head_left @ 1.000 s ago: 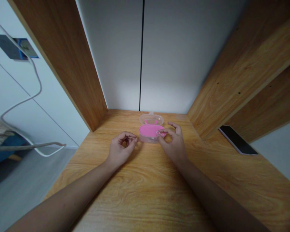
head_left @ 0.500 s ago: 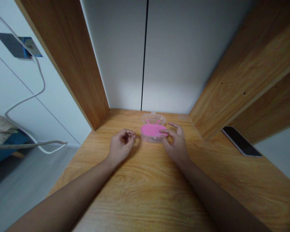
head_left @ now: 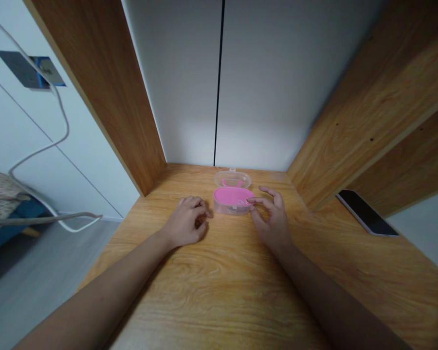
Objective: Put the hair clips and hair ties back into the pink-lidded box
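A small oval clear plastic box [head_left: 224,209] with a pink inner lid or tray [head_left: 228,196] sits on the table. Its clear lid [head_left: 243,180] is swung back behind it, with a pink handle [head_left: 231,183]. My right hand [head_left: 272,218] is at the box's right end. The index fingertip meets the pink surface by some small pale loop-like outlines, too small to name, and the thumb is near the front edge, apart from the index. To the left of the box, my left hand [head_left: 188,221] is near the table, fingers loosely curled and apart, holding nothing visible.
A dark-screened phone [head_left: 367,213] lies at the right on the wooden table [head_left: 204,291]. White panels [head_left: 190,97] stand behind, between wooden uprights [head_left: 105,87]. A white cable [head_left: 63,116] hangs at the left, near a wall socket plate [head_left: 16,68].
My left hand has turned palm-down, and its thumb and fingers have parted. My right hand has shifted slightly right and towards me along the pink surface. The box has stayed in place.
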`<state>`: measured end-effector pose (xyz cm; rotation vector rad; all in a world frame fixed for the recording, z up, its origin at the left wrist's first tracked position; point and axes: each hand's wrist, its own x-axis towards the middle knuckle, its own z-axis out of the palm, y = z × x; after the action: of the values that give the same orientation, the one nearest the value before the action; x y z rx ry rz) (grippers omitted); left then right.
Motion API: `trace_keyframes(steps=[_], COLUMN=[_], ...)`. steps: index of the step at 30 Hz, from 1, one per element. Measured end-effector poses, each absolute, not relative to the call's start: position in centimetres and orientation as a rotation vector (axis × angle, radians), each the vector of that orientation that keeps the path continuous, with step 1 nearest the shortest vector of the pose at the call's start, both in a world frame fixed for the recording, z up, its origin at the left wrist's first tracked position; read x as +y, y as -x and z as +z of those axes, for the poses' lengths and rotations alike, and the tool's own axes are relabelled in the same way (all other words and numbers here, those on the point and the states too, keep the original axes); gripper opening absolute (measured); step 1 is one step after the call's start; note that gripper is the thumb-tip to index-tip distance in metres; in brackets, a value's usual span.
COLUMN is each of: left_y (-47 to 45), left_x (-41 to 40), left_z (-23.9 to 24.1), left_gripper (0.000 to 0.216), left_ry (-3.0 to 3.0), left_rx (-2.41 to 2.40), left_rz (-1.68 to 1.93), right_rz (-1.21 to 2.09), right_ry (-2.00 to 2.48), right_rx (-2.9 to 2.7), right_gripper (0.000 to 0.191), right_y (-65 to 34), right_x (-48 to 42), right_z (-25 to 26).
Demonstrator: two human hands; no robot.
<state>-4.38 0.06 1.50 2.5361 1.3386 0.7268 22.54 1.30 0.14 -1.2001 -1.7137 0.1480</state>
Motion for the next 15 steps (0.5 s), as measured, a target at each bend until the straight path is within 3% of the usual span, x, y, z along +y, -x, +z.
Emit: trace_keyframes(steps=[15], left_y=[4.41], left_x=[-0.01], left_z=[1.96], left_gripper=[0.011], left_ry=[-2.592], left_rx=[1.617], left_rz=[0.539], right_rz=[0.141], right_ry=[1.168], right_rx=[-1.733], right_gripper=[0.019], right_y=[-22.62], right_x=[1.24], right_z=[0.11])
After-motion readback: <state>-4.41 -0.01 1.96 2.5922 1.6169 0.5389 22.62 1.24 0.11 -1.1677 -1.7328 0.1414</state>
